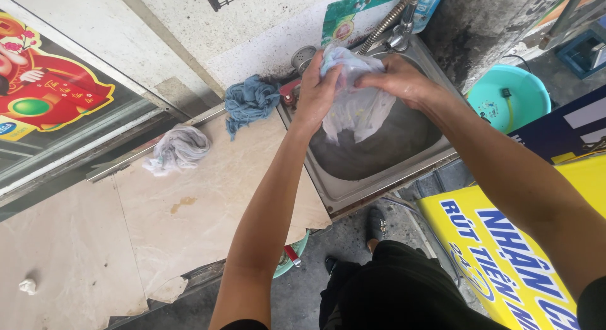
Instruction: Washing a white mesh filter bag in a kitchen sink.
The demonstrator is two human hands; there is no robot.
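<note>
Over the steel sink, both hands grip one pale wet cloth: the left hand bunches its upper left edge, the right hand clamps the top right, and the cloth hangs down between them, its length running toward the basin

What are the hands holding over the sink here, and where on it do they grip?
Both the left hand and right hand grip a pale wet cloth by its bunched upper end; the rest hangs down into the steel sink.
</note>
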